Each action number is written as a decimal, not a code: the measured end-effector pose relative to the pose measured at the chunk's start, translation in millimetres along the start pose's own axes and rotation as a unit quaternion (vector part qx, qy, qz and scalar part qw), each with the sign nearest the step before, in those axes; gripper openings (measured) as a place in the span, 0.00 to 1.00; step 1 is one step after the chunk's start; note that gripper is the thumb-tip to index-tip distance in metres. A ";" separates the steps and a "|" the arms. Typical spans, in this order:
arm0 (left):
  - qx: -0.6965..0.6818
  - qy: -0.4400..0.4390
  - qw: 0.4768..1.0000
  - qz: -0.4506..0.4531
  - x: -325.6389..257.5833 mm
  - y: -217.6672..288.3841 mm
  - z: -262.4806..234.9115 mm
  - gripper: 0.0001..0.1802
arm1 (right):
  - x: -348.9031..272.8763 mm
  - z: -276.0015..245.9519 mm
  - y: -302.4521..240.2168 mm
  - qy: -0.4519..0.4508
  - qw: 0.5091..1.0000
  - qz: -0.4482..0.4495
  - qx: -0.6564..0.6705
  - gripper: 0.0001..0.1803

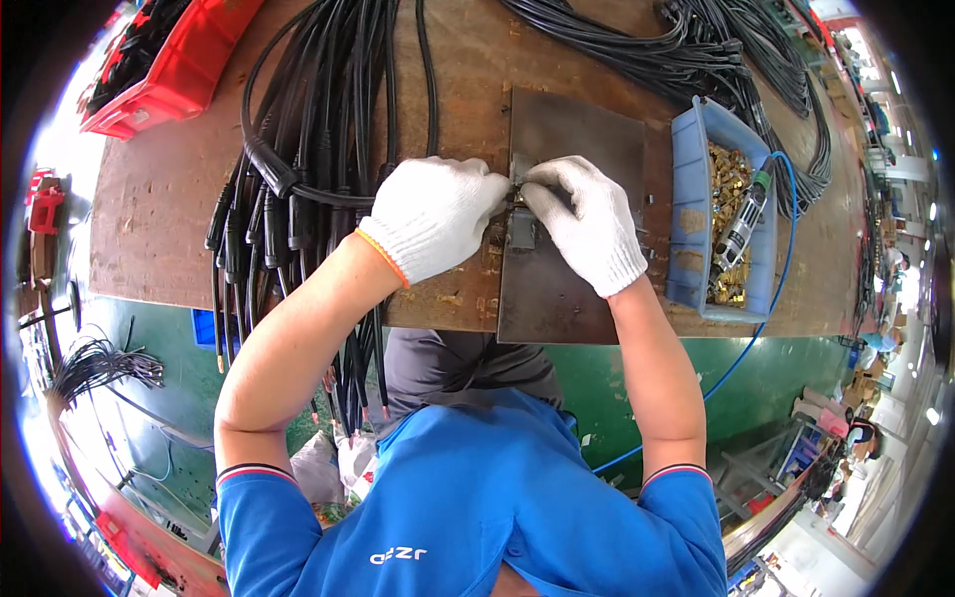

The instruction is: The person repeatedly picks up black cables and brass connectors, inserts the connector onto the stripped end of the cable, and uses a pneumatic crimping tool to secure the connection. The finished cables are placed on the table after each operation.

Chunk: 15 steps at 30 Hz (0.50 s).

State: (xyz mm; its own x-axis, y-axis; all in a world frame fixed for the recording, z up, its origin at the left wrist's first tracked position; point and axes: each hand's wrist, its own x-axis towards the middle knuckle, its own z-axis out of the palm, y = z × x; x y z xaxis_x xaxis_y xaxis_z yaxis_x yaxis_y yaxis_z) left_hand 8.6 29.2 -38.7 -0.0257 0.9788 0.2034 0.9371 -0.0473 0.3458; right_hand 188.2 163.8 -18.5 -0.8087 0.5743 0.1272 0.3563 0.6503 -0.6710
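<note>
A small metallic piece [516,198] is pinched in the gloved right hand's [589,221] fingers, at the left edge of a dark metal plate [557,294]. Beside it, the gloved left hand [435,219] clasps a black cable [333,198]. On the wooden table [149,224]: cable bundle [333,95] left, blue bin [686,169] of brass fittings [729,164] right.

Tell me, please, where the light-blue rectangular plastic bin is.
In the head view, the bin sits on the right, beside the dark rectangular metal plate.

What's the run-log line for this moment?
left hand: closed on black cable | right hand: over dark metal plate, grip unclear | blue bin: brass-coloured parts
</note>
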 end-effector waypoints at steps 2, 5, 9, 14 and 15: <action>-0.002 0.003 1.000 0.002 0.4 -0.1 0.5 0.07 | -0.5 0.7 0.8 0.000 1.000 0.004 0.004 0.09; 0.004 0.011 1.000 0.006 1.9 1.4 -1.5 0.07 | -1.3 -0.3 -1.4 0.000 1.000 0.012 0.006 0.10; 0.011 0.008 1.000 -0.002 -0.2 2.0 -2.7 0.07 | -8.2 -21.2 -12.4 0.032 0.999 0.024 0.018 0.11; 0.014 0.023 1.000 0.011 -1.6 0.9 2.8 0.06 | -39.0 -116.7 42.6 0.250 0.950 0.139 -0.126 0.20; 0.015 0.025 0.999 0.013 -1.2 0.6 2.9 0.06 | -44.9 -138.5 54.3 0.230 0.896 0.143 -0.351 0.28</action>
State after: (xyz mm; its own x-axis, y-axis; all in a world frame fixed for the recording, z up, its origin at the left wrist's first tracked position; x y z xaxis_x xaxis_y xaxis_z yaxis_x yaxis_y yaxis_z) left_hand 10.2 28.5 -41.4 -0.0180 0.9661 0.2576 0.9478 -0.0655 0.3121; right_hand 308.7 242.2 40.4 -0.4158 0.8070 0.4194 0.8561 0.5029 -0.1190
